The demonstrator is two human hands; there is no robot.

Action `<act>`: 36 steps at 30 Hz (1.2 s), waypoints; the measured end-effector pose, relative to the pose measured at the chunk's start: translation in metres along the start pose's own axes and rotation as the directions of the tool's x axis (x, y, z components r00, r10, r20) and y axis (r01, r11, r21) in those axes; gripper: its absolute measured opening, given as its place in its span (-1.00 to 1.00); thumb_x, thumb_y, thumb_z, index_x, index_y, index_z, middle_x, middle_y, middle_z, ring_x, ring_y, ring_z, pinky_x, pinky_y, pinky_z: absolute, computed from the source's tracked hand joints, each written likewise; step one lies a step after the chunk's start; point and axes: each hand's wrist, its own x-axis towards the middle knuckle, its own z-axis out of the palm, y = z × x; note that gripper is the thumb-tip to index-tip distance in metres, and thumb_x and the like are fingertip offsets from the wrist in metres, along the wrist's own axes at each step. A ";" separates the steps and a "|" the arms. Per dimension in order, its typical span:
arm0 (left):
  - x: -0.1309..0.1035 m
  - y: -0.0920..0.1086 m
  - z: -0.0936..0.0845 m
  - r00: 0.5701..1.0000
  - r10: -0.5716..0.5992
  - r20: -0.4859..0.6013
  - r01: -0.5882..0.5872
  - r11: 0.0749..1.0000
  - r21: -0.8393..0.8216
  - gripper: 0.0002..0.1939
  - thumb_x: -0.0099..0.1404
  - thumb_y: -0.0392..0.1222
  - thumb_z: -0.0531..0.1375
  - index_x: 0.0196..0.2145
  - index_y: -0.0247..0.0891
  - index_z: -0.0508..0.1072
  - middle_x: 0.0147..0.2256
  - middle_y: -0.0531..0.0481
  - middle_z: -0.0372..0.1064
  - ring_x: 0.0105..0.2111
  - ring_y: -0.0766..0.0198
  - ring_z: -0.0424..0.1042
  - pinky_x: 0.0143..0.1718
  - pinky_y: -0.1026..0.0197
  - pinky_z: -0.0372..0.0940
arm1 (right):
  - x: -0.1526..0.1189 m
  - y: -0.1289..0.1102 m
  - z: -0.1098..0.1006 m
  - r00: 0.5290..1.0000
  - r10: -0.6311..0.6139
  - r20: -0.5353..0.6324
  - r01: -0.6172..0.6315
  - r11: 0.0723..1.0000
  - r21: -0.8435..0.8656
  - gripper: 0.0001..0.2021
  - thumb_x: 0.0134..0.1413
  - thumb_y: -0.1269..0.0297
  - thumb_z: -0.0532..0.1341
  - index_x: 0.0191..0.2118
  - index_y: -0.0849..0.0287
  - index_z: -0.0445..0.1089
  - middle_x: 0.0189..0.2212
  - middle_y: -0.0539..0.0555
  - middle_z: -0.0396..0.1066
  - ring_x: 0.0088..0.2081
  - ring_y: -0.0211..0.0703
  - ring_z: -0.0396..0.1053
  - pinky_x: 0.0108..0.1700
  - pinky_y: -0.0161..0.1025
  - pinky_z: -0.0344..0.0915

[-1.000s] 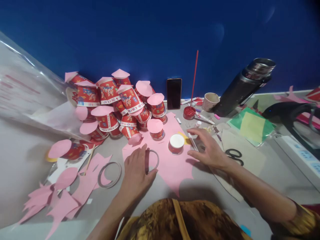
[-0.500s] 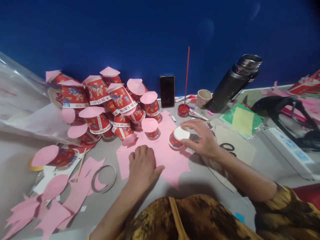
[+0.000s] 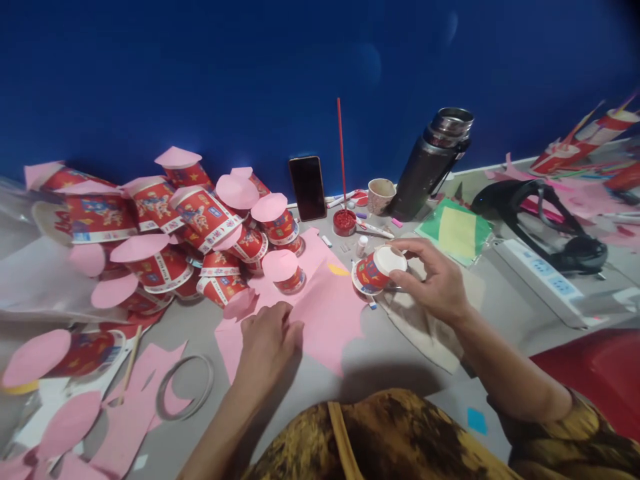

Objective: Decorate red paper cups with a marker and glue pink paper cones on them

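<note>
My right hand (image 3: 433, 277) grips a red paper cup (image 3: 373, 272) by its white base, with thumb and fingers on either side. The cup is tilted, its rim toward the left. My left hand (image 3: 267, 340) rests at the lower left edge of a pink paper sheet (image 3: 325, 320), its thumb on the sheet and its fingers curled; part of the sheet is lifted in a fold. Just beyond stands a small red cup with a pink paper top (image 3: 283, 268). A heap of red cups with pink cone tops (image 3: 203, 213) lies at the left.
A phone (image 3: 307, 188) leans on the blue wall beside a red pot (image 3: 345, 223) with an upright stick, a paper cup (image 3: 381, 196) and a black flask (image 3: 430, 167). A power strip (image 3: 540, 280) lies right; a tape ring (image 3: 185, 388) and pink scraps lie left.
The view has swung right. My right hand has moved the cup rightward off the pink sheet and tilted it. The sheet's right part has risen, uncovering a yellow patch.
</note>
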 end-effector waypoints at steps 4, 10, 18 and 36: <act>-0.008 -0.003 -0.008 0.995 -0.090 -0.042 0.068 0.923 -0.378 -0.75 0.33 0.05 0.17 -0.23 -0.18 0.43 -0.40 0.06 0.39 -0.42 0.20 0.33 -0.37 0.17 0.23 | 0.002 -0.004 -0.004 0.999 -0.036 -0.032 0.037 0.999 0.023 -0.72 0.21 0.18 0.36 0.02 0.09 0.51 -0.07 0.16 0.57 -0.06 0.06 0.51 -0.08 -0.05 0.46; -0.019 -0.007 0.011 0.937 -0.233 0.259 0.344 0.736 -0.583 -0.55 0.13 0.10 0.28 -0.11 -0.20 0.39 -0.52 0.24 0.12 -0.58 0.28 0.19 -0.60 0.26 0.19 | 0.001 -0.009 0.001 0.999 -0.049 -0.012 0.050 0.998 0.030 -0.71 0.22 0.18 0.34 0.03 0.07 0.50 -0.06 0.15 0.58 -0.06 0.06 0.51 -0.07 -0.03 0.47; -0.032 -0.016 -0.005 0.971 -0.226 0.073 0.231 0.971 -0.064 -0.78 0.24 -0.12 0.15 -0.16 -0.15 0.48 -0.43 0.02 0.42 -0.40 0.08 0.45 -0.37 0.14 0.18 | -0.001 -0.004 0.008 0.994 -0.089 0.057 0.089 0.996 0.004 -0.71 0.23 0.17 0.35 0.04 0.05 0.49 -0.03 0.17 0.59 -0.03 0.11 0.53 -0.04 0.01 0.48; -0.056 0.001 0.022 0.955 -0.110 0.276 0.223 0.880 -0.419 -0.75 0.28 -0.21 0.16 -0.10 -0.23 0.50 -0.51 0.11 0.36 -0.46 0.16 0.38 -0.38 0.16 0.11 | 0.017 -0.078 0.125 0.790 -0.541 0.287 0.451 0.831 0.325 -0.67 0.30 0.10 0.34 0.09 0.09 0.45 -0.03 0.18 0.62 0.03 0.11 0.54 0.13 0.10 0.43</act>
